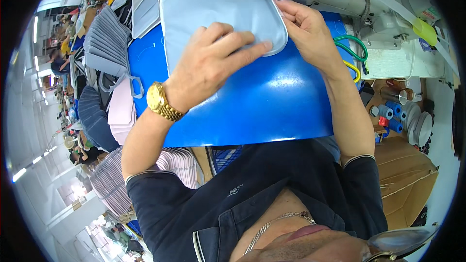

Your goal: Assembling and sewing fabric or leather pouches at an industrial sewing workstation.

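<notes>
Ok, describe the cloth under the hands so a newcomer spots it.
Find the shiny blue table, far side. The pale blue cloth lies there, left hand on top, right hand at its edge. Unlike the cloth stacks to its left, it has hands on it.

Bright, glare on blue tabletop, fisheye-bent edges

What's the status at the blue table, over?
Left hand resting on light-blue panel; right hand at its right edge. Panel spread over blue tabletop. Green handle right of panel, not touching it.
</notes>
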{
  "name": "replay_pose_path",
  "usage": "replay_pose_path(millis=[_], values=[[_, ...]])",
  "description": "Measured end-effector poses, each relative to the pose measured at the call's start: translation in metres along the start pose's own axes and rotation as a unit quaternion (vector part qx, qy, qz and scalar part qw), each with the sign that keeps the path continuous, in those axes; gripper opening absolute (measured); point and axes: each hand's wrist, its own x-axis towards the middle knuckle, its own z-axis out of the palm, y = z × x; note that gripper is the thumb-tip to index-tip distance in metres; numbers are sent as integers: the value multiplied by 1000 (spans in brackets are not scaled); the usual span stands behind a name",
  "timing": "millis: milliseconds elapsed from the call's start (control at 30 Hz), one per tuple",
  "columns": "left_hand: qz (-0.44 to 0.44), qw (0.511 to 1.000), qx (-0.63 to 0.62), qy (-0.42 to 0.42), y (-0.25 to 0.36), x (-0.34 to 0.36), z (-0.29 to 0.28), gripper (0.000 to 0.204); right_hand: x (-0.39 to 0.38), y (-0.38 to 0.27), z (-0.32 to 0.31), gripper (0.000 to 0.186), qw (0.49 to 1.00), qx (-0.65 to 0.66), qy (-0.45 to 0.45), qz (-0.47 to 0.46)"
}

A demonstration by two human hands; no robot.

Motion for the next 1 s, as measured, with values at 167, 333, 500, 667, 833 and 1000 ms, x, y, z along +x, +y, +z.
replay_pose_path(millis=[167,333,500,667,833,1000], values=[[18,998,62,9,-24,5,6,48,2,3,0,30,998,-48,11,-25],[10,997,76,26,-36,11,11,47,3,5,2,29,994,-93,34,-36],[-88,989,117,4,-16,26,9,48,5,1,2,28,995,-95,35,-22],[-151,981,122,-8,4,43,14,43,4,-6,4,24,979,-193,59,-5],[-152,987,39,18,5,56,7,14,3,0,6,24,985,-148,82,-45],[-265,957,-110,-50,5,66,10,43,3,2,1,24,986,-142,86,-28]])
